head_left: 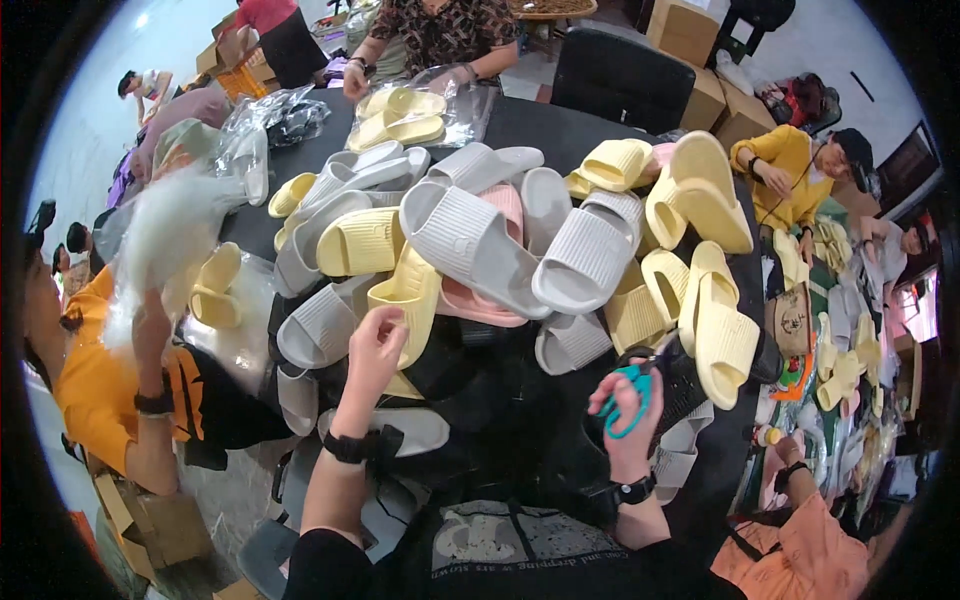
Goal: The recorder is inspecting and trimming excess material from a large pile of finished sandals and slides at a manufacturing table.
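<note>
Yellow, grey and pink foam slippers lie in a big heap (520,240) on a round black table (560,130). The person's left hand (375,345) is up at the near edge of the heap. Its fingers are curled onto a yellow slipper (410,300) there, pinching its edge. A grey slipper (318,328) lies just beside that hand on the left. A pink slipper (478,300) lies on its right, partly under a big grey one (470,245).

The right hand (628,420) is shut around a pair of teal-handled scissors (632,398), with fingers through the loops. I cannot tell if the blades are apart or together. This hand is near the front edge of the table, well apart from the left hand. A black slipper (685,385) sits right behind it, and a tall yellow slipper (722,345) stands just past that.

Both wrists have black bands. On the left, another person in an orange shirt (95,385) holds up a clear plastic bag (165,235). Across the table, more yellow slippers sit in a clear bag (410,115) by another person's hands.
</note>
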Action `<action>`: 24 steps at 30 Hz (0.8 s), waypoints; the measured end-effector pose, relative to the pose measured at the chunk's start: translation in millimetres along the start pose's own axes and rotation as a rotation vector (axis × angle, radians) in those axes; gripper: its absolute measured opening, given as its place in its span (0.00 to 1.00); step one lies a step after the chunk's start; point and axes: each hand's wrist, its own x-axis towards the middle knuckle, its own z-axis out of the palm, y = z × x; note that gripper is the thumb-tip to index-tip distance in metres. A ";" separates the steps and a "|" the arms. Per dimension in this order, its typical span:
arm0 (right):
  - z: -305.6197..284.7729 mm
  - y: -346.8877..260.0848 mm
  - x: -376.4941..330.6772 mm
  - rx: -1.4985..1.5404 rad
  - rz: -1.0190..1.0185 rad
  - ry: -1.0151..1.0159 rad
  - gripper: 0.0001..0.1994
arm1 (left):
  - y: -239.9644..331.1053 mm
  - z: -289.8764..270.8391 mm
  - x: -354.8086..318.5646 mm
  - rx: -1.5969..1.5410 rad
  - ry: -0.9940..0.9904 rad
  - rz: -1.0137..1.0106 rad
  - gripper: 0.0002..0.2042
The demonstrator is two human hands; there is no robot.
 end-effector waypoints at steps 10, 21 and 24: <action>8.1 31.8 -34.6 0.030 0.364 -0.196 0.17 | -17.9 5.0 28.5 0.287 0.206 0.047 0.10; 1.9 33.4 -37.5 -0.098 0.342 -0.268 0.18 | -28.9 1.4 -28.3 0.618 0.023 0.264 0.16; -3.6 37.9 -40.7 -0.269 0.299 -0.392 0.21 | -26.9 -16.8 -79.4 0.400 -0.168 0.320 0.22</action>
